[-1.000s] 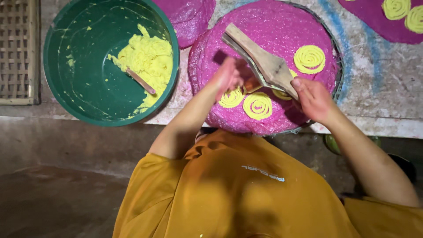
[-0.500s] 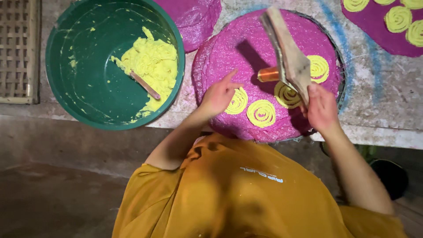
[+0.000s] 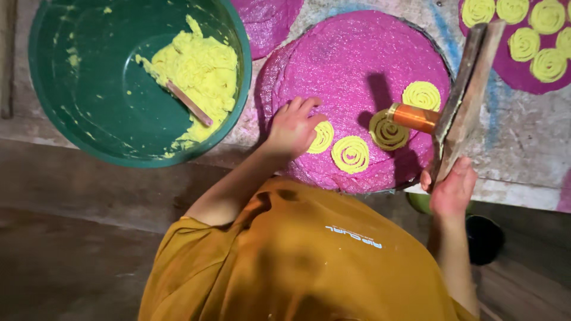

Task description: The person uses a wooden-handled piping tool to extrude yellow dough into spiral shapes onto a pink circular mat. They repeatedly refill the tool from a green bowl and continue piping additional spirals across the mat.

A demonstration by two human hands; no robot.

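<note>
A round pink mat (image 3: 345,65) lies in front of me with several yellow dough spirals (image 3: 350,153) on its near half. My left hand (image 3: 292,126) rests flat on the mat, fingers spread, touching the leftmost spiral (image 3: 323,137). My right hand (image 3: 453,185) grips the lower end of a wooden press (image 3: 467,95) held upright at the mat's right edge. The press's copper-coloured barrel (image 3: 414,117) points left over a spiral (image 3: 386,131).
A large green basin (image 3: 71,89) at the left holds yellow dough (image 3: 202,71) and a wooden stick (image 3: 187,102). A second pink mat (image 3: 538,65) with several spirals lies at the top right; a bare one (image 3: 267,21) sits at top centre. Dark floor below.
My right hand has swung the press from lying across the mat to standing upright at its right edge. My left hand moved left and settled flat on the mat.
</note>
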